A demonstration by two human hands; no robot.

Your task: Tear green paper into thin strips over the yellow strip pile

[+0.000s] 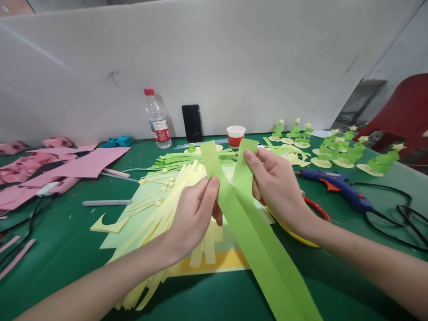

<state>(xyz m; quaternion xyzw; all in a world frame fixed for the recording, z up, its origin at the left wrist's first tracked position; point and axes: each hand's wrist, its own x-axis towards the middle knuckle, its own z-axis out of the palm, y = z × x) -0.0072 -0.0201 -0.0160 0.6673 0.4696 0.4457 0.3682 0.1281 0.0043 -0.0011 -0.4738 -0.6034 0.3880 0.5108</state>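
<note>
In front of me I hold light green paper [257,236], which parts into two strips at its upper end and runs down toward the bottom edge. My left hand [194,214] pinches the left strip between thumb and fingers. The right strip is gripped by my right hand [276,187], thumb on top. Whether this is one split sheet or two overlapping strips I cannot tell. Beneath my hands lie pale yellow paper strips [160,218] on light green sheets. Red and yellow curved handles [317,207] show partly behind my right wrist.
A blue glue gun [337,185] with a black cord lies right. Small green paper trees [341,147] stand behind it. At the back are a water bottle [158,120], a phone [192,123] and a paper cup [236,136]. Pink paper [80,162] covers the left side.
</note>
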